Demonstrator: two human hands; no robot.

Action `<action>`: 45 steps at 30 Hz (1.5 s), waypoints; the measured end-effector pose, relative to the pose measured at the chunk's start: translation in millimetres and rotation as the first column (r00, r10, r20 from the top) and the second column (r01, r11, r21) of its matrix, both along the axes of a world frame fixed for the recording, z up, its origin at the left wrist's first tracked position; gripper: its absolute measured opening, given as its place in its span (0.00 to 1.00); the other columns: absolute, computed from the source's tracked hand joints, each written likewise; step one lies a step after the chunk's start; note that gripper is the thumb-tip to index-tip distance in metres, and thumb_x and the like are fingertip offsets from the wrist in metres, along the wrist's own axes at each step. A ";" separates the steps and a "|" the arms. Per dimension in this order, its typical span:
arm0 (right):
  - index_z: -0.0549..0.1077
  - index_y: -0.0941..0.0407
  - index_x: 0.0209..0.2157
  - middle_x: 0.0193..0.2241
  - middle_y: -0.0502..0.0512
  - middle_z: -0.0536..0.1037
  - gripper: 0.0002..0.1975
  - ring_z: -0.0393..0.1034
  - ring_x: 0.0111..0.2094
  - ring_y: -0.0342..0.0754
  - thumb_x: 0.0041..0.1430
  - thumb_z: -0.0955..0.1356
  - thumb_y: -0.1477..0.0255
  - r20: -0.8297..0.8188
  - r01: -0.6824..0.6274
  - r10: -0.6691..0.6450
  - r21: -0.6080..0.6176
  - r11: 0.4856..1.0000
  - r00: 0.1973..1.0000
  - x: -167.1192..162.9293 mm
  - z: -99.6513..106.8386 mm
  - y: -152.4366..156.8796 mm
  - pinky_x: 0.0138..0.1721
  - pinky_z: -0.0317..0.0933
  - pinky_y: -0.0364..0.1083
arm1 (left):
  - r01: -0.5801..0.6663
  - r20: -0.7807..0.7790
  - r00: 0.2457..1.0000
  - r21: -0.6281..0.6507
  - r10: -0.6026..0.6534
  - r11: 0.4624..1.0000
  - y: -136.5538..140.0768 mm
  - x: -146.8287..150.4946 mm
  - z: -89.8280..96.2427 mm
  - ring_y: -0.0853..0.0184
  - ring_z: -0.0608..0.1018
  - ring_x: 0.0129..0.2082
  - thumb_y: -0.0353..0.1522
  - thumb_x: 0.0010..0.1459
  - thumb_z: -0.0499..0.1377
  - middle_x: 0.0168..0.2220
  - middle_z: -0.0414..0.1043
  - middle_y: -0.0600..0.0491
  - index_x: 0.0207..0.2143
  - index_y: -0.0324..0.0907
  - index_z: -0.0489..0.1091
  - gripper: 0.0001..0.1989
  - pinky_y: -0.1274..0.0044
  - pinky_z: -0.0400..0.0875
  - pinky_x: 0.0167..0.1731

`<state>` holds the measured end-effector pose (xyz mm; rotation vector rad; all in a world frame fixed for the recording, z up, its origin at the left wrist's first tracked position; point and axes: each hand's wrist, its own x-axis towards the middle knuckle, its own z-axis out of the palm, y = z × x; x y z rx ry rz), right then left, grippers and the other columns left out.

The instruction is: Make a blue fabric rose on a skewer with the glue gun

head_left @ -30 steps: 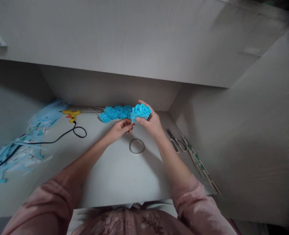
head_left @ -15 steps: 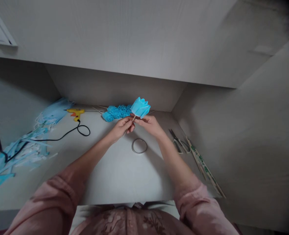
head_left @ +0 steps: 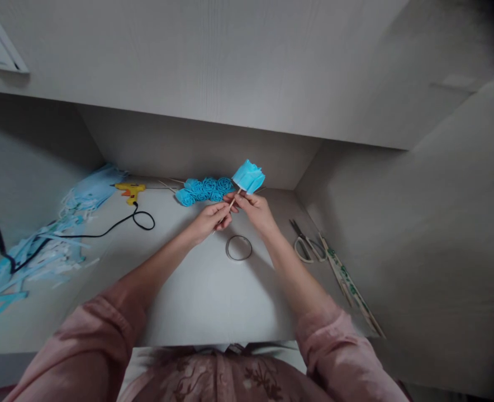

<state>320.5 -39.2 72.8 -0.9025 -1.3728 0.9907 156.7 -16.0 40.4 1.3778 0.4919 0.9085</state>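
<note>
A light-blue handmade flower (head_left: 248, 176) on a thin wooden stick tilts up to the right above the work surface. My left hand (head_left: 213, 219) pinches the lower part of the stick. Close under the bloom, my right hand (head_left: 255, 210) is closed on the upper stick with thumb and fingers. Behind my hands lies a row of finished blue flowers (head_left: 207, 190), their sticks poking out to the left. Below my hands a roll of tape (head_left: 238, 248) rests flat on the surface.
A yellow glue gun (head_left: 130, 191) lies at the back left, its black cord looping. Blue face masks (head_left: 94, 187) and cut strips (head_left: 37, 248) are heaped on the left. On the right lie scissors (head_left: 308, 245) and wooden sticks in a green-printed wrapper (head_left: 347, 279). An overhanging panel (head_left: 230, 67) spans the top.
The flower has moved slightly up and to the right and turned on its stick. My right hand has shifted its fingers onto the stick; my left hand stays nearly in place.
</note>
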 end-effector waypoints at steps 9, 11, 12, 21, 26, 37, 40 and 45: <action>0.78 0.52 0.42 0.29 0.51 0.80 0.22 0.76 0.32 0.46 0.57 0.72 0.48 -0.259 -0.020 0.017 -0.011 1.000 0.966 -17.5 -11.2 -0.6 0.30 0.67 0.44 | 0.061 -0.045 0.997 -0.007 -0.061 0.998 -0.1 2.1 -5.8 0.75 0.60 0.17 0.61 0.54 0.65 0.19 0.62 0.59 0.35 0.38 0.70 0.34 0.80 0.49 0.18; 0.77 0.52 0.42 0.28 0.50 0.78 0.21 0.73 0.28 0.44 0.58 0.72 0.49 -0.306 0.006 -0.018 -0.040 0.999 0.952 -18.2 -11.2 0.1 0.25 0.61 0.42 | 0.080 -0.037 0.996 -0.008 -0.081 0.997 0.0 2.9 -7.3 0.75 0.60 0.18 0.60 0.54 0.66 0.20 0.63 0.59 0.36 0.38 0.70 0.33 0.80 0.49 0.18; 0.76 0.52 0.41 0.28 0.49 0.77 0.20 0.71 0.27 0.43 0.59 0.72 0.50 -0.322 0.014 -0.033 -0.062 0.998 0.946 -18.6 -10.7 0.0 0.23 0.59 0.41 | 0.091 -0.033 0.995 -0.011 -0.091 0.996 0.2 3.3 -8.2 0.75 0.60 0.18 0.60 0.53 0.66 0.20 0.63 0.59 0.36 0.38 0.70 0.33 0.80 0.49 0.18; 0.71 0.51 0.39 0.23 0.45 0.69 0.21 0.62 0.22 0.41 0.60 0.71 0.48 -0.358 -0.024 -0.026 -0.132 0.991 0.933 -22.9 -6.9 -3.1 0.19 0.50 0.41 | 0.145 -0.027 0.989 -0.057 -0.147 0.988 0.9 3.1 -13.6 0.75 0.61 0.19 0.55 0.53 0.69 0.21 0.65 0.57 0.30 0.39 0.66 0.29 0.80 0.51 0.20; 0.69 0.51 0.37 0.17 0.39 0.55 0.23 0.49 0.17 0.40 0.58 0.71 0.46 -0.371 -0.061 0.028 -0.078 0.995 0.928 -23.6 -12.9 0.0 0.17 0.44 0.41 | 0.124 -0.060 0.990 -0.047 -0.127 0.991 -1.2 4.8 -19.8 0.75 0.59 0.18 0.55 0.54 0.67 0.20 0.62 0.58 0.31 0.39 0.67 0.28 0.80 0.47 0.19; 0.68 0.52 0.34 0.18 0.39 0.56 0.27 0.46 0.16 0.37 0.55 0.70 0.41 -0.315 -0.061 0.040 -0.058 0.996 0.948 -33.2 -30.9 1.8 0.15 0.43 0.41 | 0.206 -0.173 0.961 -0.074 -0.216 0.976 8.4 -7.4 -32.1 0.77 0.54 0.17 0.60 0.50 0.68 0.18 0.58 0.60 0.27 0.40 0.64 0.32 0.80 0.44 0.18; 0.70 0.52 0.34 0.18 0.40 0.57 0.28 0.47 0.17 0.38 0.56 0.69 0.40 -0.278 -0.060 0.050 -0.028 0.998 0.959 -35.6 -33.2 2.2 0.16 0.44 0.41 | 0.227 -0.222 0.946 -0.062 -0.235 0.972 10.5 -13.7 -31.9 0.77 0.53 0.17 0.59 0.53 0.66 0.18 0.57 0.60 0.26 0.40 0.63 0.32 0.80 0.44 0.18; 0.70 0.53 0.35 0.21 0.42 0.59 0.28 0.52 0.20 0.39 0.60 0.66 0.40 -0.181 -0.062 0.055 -0.037 0.997 0.982 -39.6 -33.3 -2.5 0.19 0.49 0.41 | 0.230 -0.276 0.929 -0.093 -0.247 0.969 10.9 -23.6 -34.5 0.77 0.52 0.17 0.57 0.55 0.67 0.18 0.55 0.61 0.27 0.41 0.62 0.30 0.81 0.47 0.19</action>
